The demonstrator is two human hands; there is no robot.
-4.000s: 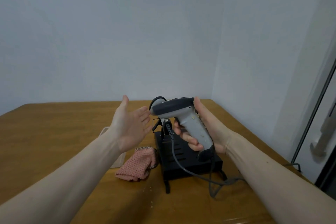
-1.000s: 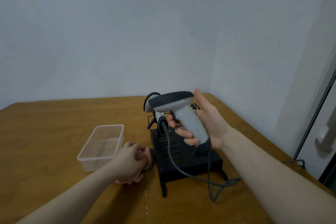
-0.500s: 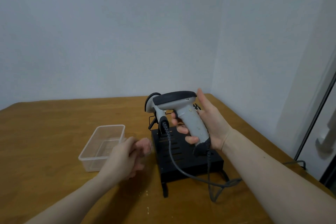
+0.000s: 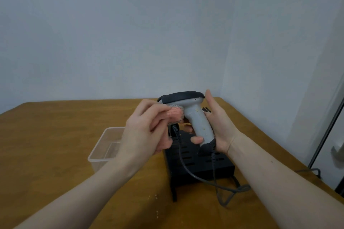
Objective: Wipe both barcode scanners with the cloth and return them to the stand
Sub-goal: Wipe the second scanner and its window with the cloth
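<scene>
Nearest, crumbs [image 4: 156,196] dot the wooden tabletop [image 4: 46,154], and a grey cable [image 4: 219,188] loops beside the black stand [image 4: 197,165]. Above the stand, the two hands are close together. The left hand [image 4: 147,134] pinches the bunched pink cloth [image 4: 175,115] and presses it against the left side of the scanner's neck. The right hand [image 4: 219,128] is wrapped round the handle of the grey barcode scanner [image 4: 199,119], holding it upright, dark head on top. Left of the stand sits a clear plastic container [image 4: 104,147]. Beyond, the tabletop runs to a pale wall [image 4: 130,33].
</scene>
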